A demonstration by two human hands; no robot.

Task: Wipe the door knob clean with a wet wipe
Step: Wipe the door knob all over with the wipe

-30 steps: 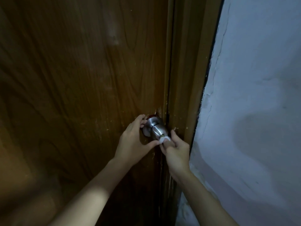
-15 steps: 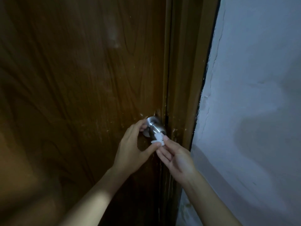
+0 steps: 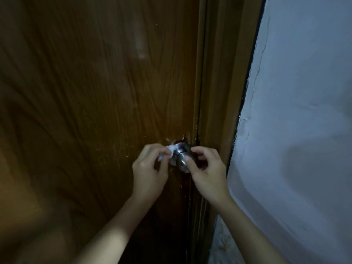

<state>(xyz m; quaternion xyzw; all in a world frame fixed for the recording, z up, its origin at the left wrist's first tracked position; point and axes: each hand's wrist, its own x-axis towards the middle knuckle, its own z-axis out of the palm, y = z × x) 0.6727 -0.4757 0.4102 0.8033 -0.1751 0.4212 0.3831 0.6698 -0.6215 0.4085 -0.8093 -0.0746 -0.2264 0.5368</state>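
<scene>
Head view, setting: a dark brown wooden door [image 3: 99, 96] is being viewed from above and close in; a door frame [image 3: 219, 92] is running down its right edge, and a pale painted wall [image 3: 304, 111] is filling the right side. Light is low.

Door knob [image 3: 182, 159]: a round metal knob is being seen near the door's right edge, just beside the frame. Its rounded face is turned toward the camera and its neck is partly hidden behind the fingers.

Wet wipe [image 3: 171, 151]: a small crumpled white wipe is being pressed against the upper left side of the knob, at the neck. A further scrap of white is showing lower down between the fingers, at the knob's left.

Left hand [image 3: 149, 169]: the wipe is being pinched between the thumb and the bent fingers, so the hand is being kept narrow and closed around it. The fingertips are being held against the knob's left side.

Right hand [image 3: 206, 172]: the knob is being gripped from the right, the thumb laid across its face and the curled fingers wrapped over its top and right side. No wipe is being seen in this hand.

Forearms: both bare forearms are being raised from the bottom edge toward the knob.

Wall detail: cracked, flaking paint is being noted along the wall beside the frame.
</scene>
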